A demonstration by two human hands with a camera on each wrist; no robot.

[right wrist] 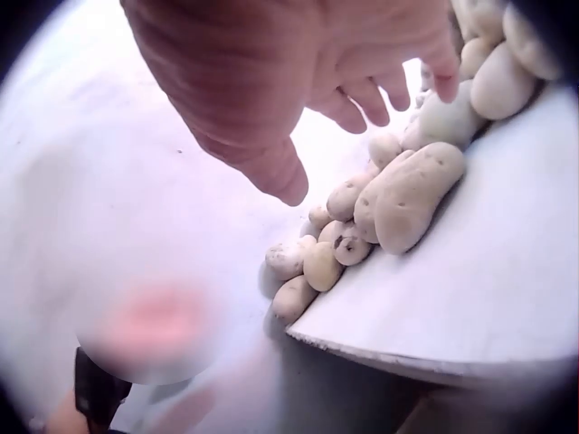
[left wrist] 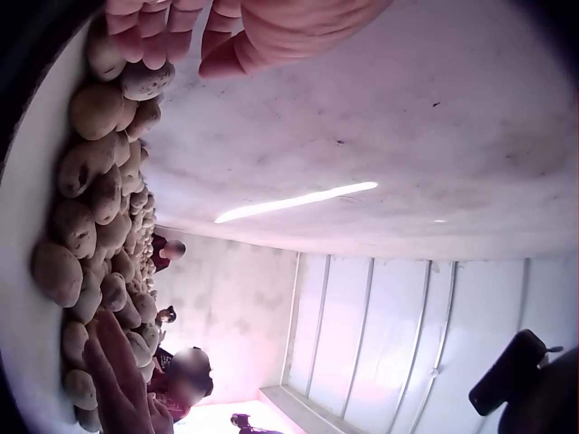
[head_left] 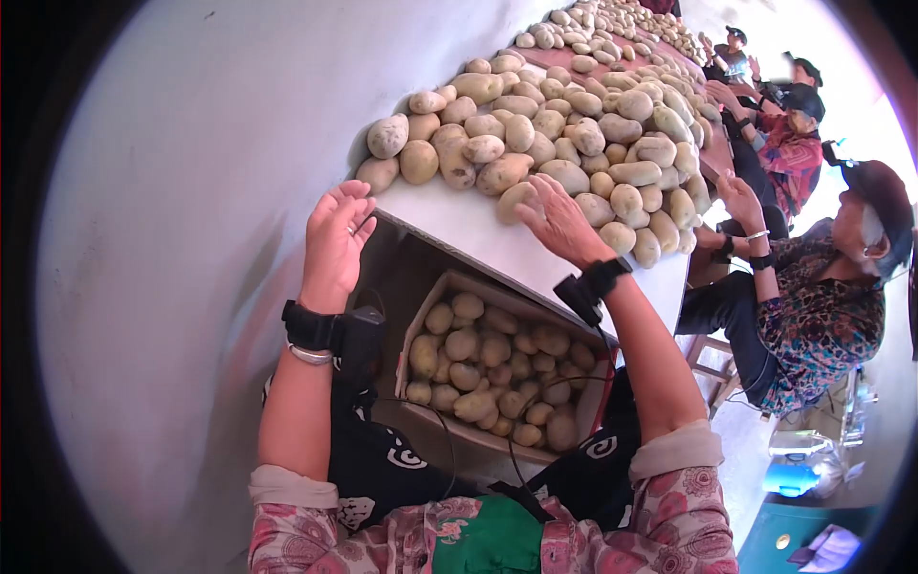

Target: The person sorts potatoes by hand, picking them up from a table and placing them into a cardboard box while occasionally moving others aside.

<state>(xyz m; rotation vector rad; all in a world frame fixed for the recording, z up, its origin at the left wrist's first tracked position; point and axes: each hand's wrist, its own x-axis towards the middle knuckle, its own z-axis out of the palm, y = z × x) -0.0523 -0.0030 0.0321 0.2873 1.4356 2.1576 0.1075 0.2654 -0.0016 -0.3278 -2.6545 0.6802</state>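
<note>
Potatoes lie heaped on the white tabletop. The left hand is at the table's left corner beside the wall, fingers loosely bent, close to an end potato; whether it touches is unclear. In the left wrist view that hand shows above the row of potatoes with nothing in its fingers. Over the heap's near edge reaches the right hand, fingers extended, beside a pale potato. The right wrist view shows the right hand spread above the potatoes, its palm empty.
Below the table edge, a cardboard box of potatoes stands between the person's legs. A pale wall runs along the left. Several people sit along the table's right side, the nearest in a patterned shirt. A green bin is at lower right.
</note>
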